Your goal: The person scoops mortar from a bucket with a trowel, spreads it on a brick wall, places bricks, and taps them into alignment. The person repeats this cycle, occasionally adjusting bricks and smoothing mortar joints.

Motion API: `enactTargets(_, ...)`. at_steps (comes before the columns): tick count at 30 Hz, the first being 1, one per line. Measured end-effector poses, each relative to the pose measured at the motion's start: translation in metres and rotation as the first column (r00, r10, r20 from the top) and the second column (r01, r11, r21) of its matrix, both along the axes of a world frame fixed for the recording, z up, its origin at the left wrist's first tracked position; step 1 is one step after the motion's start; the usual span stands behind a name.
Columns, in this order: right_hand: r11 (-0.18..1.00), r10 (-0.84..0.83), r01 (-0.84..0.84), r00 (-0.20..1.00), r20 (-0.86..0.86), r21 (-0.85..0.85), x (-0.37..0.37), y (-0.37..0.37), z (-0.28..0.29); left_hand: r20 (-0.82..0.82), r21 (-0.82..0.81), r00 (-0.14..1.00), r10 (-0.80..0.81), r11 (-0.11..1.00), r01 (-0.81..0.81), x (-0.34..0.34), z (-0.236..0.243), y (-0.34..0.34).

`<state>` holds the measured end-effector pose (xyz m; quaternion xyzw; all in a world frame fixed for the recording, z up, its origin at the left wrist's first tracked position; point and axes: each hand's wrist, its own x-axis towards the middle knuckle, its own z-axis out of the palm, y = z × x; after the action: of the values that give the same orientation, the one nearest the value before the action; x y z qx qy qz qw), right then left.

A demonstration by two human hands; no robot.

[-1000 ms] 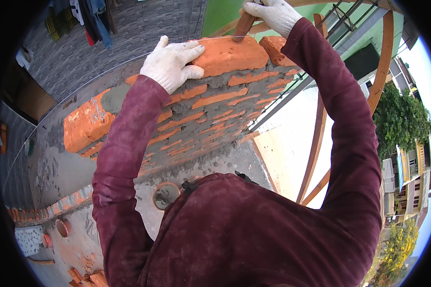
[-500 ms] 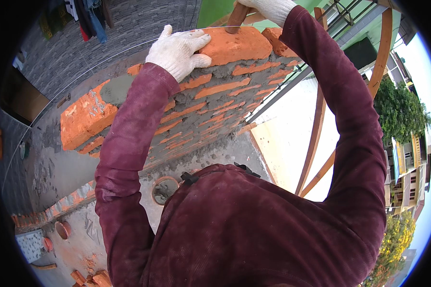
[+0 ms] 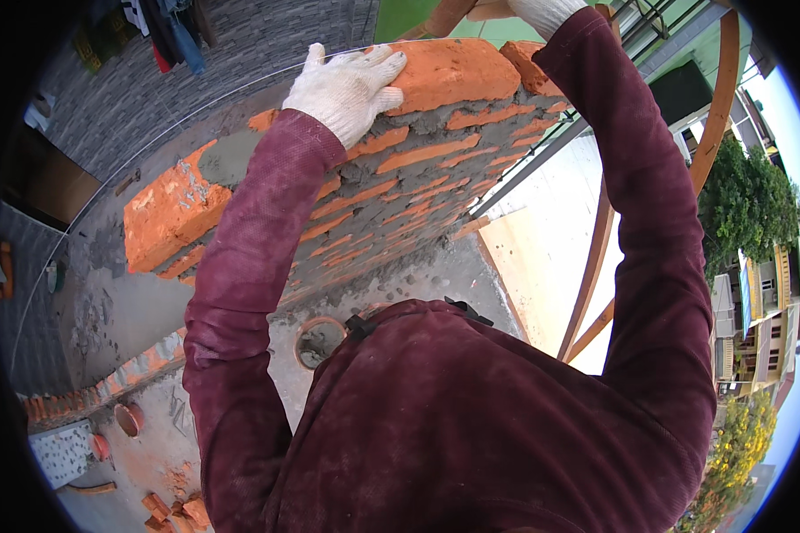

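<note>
Left hand (image 3: 342, 93), in a white knit glove: fingers spread and apart, laid against the left end of an orange brick (image 3: 458, 75), touching it without closing round it. Right hand (image 3: 547, 11), likewise gloved: cut off by the upper border of view; fingers hidden, so whether they are apart or together cannot be told. Wooden handle-like piece (image 3: 449, 16), brown: to the left of the right hand, by the upper edge of the brick; its top out of view.

Brick, location: on the top edge of the brick wall (image 3: 391, 195), toward its right end, long side along the edge. Second brick (image 3: 533, 69): same top edge, just right of the first, partly behind the right sleeve. End brick (image 3: 173, 209): at the left end corner of the wall, mortar-smeared. Mortar patch (image 3: 227, 158), grey, smooth: on the top edge, just beside the end brick. String (image 3: 67, 234), thin, pale: running past the wall's top edge.

Round tub (image 3: 299, 345), reddish rim, grey contents: on the floor near the wall's foot. Brick pieces (image 3: 173, 513): on the floor, lower left, several together.
</note>
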<state>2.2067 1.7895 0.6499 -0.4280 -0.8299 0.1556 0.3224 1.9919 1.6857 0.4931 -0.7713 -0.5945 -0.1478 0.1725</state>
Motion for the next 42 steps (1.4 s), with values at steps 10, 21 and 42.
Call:
enactTargets(10,0.971,0.185,-0.193,0.981,0.065,0.143,-0.017,-0.004,-0.03,0.083,0.075,0.997,0.006,0.997,-0.012,0.004,0.013,-0.018)
enactTargets(21,0.997,0.045,-0.049,0.997,0.056,0.055,-0.001,-0.008,-0.006,0.067,0.203,0.995,-0.074,0.977,0.059,0.009,0.001,-0.015)
enactTargets(42,0.986,-0.143,0.132,0.984,0.105,0.102,0.043,0.024,-0.022,-0.053,0.103,0.998,-0.042,0.994,0.047,0.018,0.01,-0.015)
